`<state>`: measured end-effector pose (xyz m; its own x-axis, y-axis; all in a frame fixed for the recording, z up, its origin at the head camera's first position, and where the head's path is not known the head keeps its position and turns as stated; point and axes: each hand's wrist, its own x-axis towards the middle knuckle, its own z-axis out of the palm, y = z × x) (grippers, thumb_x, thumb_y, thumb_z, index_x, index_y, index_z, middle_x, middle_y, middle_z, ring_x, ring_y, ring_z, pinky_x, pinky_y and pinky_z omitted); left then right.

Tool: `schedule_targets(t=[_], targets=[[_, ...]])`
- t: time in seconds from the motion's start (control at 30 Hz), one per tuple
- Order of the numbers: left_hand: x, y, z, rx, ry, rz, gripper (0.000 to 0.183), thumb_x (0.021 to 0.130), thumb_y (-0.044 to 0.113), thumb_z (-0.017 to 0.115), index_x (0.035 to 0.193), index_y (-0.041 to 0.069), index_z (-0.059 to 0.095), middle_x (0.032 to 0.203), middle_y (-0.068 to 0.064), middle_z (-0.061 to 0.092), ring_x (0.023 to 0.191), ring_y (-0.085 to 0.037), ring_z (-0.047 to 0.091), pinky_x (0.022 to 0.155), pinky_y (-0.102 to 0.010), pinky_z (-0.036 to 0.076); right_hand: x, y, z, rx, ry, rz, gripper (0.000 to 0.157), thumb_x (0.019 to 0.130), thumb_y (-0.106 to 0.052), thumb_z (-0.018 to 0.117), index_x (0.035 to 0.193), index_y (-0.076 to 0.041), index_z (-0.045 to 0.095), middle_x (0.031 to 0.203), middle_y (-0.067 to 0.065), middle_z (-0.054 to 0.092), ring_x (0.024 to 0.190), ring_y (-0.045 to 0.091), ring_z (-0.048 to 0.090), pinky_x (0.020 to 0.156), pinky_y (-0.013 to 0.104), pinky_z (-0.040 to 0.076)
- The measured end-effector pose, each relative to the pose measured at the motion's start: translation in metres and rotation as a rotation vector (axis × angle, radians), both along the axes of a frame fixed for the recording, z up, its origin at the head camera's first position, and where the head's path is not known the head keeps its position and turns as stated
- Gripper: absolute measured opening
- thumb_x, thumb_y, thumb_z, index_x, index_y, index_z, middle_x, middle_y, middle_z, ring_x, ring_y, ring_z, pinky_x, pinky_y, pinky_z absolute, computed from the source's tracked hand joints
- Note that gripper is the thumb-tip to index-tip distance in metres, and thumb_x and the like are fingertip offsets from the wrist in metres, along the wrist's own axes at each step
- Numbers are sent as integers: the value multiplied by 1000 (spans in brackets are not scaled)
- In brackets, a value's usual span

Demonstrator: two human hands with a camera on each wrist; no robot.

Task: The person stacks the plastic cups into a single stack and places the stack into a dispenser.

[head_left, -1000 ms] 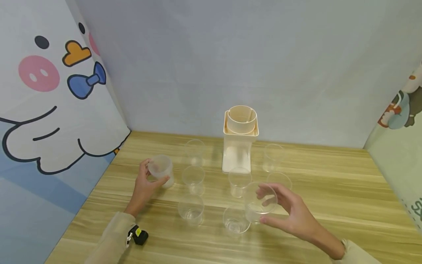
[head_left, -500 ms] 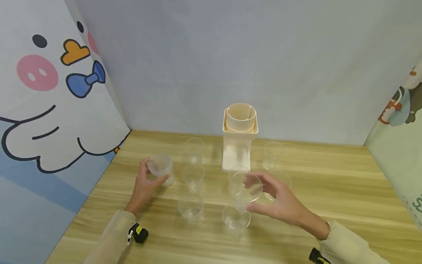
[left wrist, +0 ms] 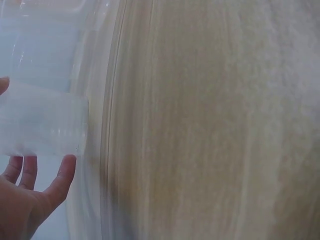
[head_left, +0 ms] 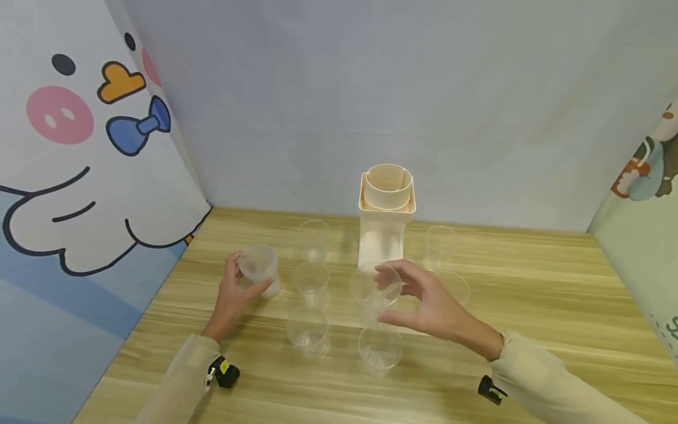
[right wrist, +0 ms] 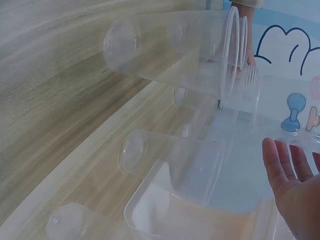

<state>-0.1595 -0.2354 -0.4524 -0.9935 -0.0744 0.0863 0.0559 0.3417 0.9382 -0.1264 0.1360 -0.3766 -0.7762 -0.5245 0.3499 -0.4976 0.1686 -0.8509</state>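
Note:
My left hand holds a frosted-looking stack of plastic cups upright at the left of the table, thumb and fingers on either side. In the left wrist view, fingertips press against the side of the cup stack. My right hand grips a clear plastic cup from its right side. That cup overlaps a standing cup behind it in the head view. Seen from the right wrist, the hand lies along the held cup.
A cream dispenser-like stand with a round top stands at the back. Clear cups stand in rows: a front left cup, a middle left cup, a front cup and several others. Curtains enclose the wooden table.
My right hand has moved left and away from me with the clear cup, from beside the front cup to over the middle one. The left hand stays on the stack.

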Motion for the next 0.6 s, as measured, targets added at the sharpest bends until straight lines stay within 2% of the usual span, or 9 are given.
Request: schedule_targets(t=[0.23,0.6], targets=[[-10,-9,-23,-35,28,19,80,81,21,77,141,13,24,134,-16,43,124,-28,42,82,-29,44,-8,-8,1,20,-1,6,61,72,-12,83,125,-11,54,109,2,62,104,25,58,83,36,51],[-12,-12,-29,-18,66,4,80,80,20,78,139,14,25,132,-14,44,122,-27,43,80,-23,45,-21,-20,0,10,10,30,62,71,-11,84,124,-5,53,108,3,62,103,23,58,81,41,52]])
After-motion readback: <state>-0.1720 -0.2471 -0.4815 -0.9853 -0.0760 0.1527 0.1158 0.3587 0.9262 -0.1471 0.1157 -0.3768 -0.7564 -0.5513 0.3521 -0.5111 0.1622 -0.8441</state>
